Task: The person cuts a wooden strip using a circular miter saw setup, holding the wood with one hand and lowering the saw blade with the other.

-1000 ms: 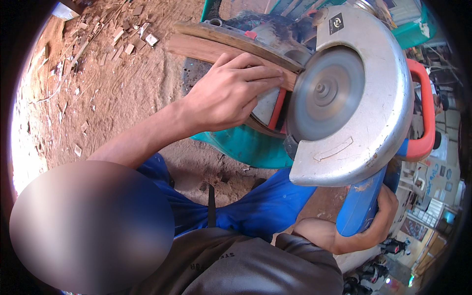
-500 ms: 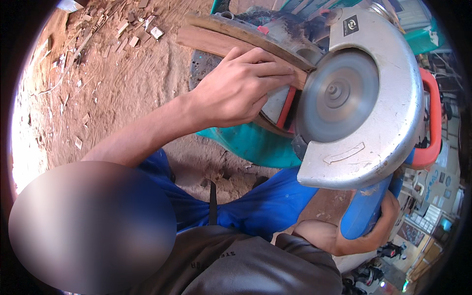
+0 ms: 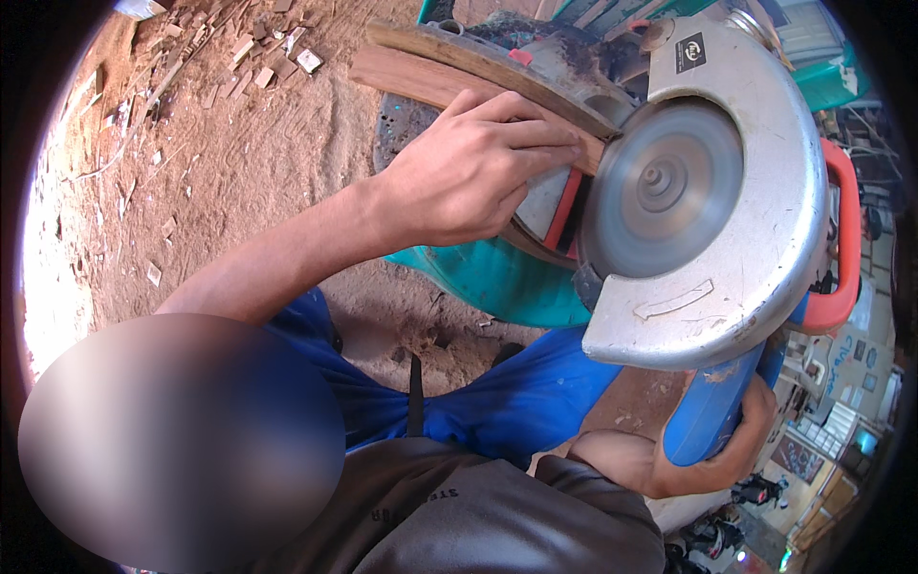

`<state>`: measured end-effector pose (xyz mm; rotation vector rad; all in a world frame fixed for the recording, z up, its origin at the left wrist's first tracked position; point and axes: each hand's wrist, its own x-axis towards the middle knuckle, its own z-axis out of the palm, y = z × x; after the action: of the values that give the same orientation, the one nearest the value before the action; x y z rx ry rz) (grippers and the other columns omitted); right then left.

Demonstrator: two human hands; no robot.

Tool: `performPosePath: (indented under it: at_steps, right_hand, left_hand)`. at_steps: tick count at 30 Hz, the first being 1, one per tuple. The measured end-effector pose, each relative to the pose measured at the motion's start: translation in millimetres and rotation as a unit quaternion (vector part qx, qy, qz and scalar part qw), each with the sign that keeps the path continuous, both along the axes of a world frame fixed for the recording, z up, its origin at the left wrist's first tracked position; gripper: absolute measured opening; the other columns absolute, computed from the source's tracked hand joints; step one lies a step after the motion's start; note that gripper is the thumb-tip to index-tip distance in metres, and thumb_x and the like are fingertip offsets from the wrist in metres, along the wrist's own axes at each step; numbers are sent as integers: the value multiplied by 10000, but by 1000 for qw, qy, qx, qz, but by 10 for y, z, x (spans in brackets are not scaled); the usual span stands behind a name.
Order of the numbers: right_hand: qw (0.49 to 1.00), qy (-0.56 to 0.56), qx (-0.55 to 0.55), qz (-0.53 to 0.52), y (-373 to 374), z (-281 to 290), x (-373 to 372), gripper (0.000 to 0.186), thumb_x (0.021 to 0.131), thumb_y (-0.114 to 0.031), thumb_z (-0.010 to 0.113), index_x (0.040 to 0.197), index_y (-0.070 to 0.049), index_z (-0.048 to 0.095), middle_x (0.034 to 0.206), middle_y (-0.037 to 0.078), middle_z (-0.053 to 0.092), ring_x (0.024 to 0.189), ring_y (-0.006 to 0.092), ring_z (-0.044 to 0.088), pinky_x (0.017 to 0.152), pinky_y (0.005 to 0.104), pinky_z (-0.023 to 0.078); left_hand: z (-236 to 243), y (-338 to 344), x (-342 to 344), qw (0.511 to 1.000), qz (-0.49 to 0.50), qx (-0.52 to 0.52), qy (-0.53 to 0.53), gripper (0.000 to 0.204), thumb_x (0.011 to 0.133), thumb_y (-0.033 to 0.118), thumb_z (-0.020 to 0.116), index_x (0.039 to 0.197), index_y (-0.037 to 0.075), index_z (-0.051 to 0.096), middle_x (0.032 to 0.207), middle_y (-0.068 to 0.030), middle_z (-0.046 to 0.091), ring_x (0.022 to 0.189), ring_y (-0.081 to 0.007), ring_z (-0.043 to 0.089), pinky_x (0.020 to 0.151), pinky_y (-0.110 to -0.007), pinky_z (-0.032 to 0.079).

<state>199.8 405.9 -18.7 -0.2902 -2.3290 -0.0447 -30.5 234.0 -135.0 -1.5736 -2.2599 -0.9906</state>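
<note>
My left hand [image 3: 469,172] is closed over a reddish-brown wooden strip [image 3: 406,78], fingertips near the strip's right end. That end lies right beside the round blade [image 3: 660,187] of a cut-off saw. Blurred rings show the blade spinning; whether it touches the wood I cannot tell. A thicker, weathered wooden bar [image 3: 478,59] runs along the strip's far side. My right hand [image 3: 754,430] wraps round the saw's blue handle [image 3: 706,416], below the silver blade guard [image 3: 789,230]. Part of that hand is hidden behind the handle.
A teal plastic piece [image 3: 497,282] sits beneath the saw, near my blue-trousered legs. A red carrying handle [image 3: 846,230] sticks out on the guard's right. Wood offcuts [image 3: 263,67] litter the dirt floor at the far left. Shelves and assorted goods stand at the right.
The saw and the wooden strip appear very slightly further right in the picture. Both hands keep the same hold, and the blade is blurred in both frames.
</note>
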Motion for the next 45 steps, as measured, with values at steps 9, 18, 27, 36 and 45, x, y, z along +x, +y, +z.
performPosePath:
  at_steps: [9,18,27,36,45]
  right_hand:
    - [1000,-8,3,-6,3,-16,8,370,744,-110,870,1023,33,673,965,168,700,889,333,676,817,421,533]
    - [1000,-1,-6,-19,-67,-6,-43,373,698,-51,847,1020,34,679,959,161,696,887,319,674,810,408,532]
    - [998,16,-40,-46,-154,-45,-58,361,690,-27,823,1011,43,672,940,169,686,856,327,660,815,404,521]
    - [999,-36,20,36,48,143,-84,354,684,-174,820,951,-9,657,886,135,664,764,333,630,672,418,500]
    - [991,-79,-30,106,115,744,-124,593,576,-375,954,971,-30,677,891,133,684,783,351,666,694,425,524]
  left_hand:
    - [-1,1,-18,1000,-2,5,2,481,826,41,615,1302,84,669,1344,-49,650,1195,-261,570,1036,-426,431]
    - [15,18,-25,1000,-7,12,3,467,835,41,619,1297,80,671,1346,-46,650,1181,-260,578,1035,-424,431]
    - [44,18,-8,1000,-6,0,-7,475,813,23,609,1282,63,674,1359,-52,644,1188,-260,579,1050,-427,413]
    - [115,30,-44,999,-31,4,-29,494,807,24,596,1297,42,657,1374,-75,629,1230,-278,557,1078,-447,384]
    - [126,12,6,998,-33,13,-43,406,888,80,585,1285,68,669,1372,-80,624,1241,-283,546,1091,-443,377]
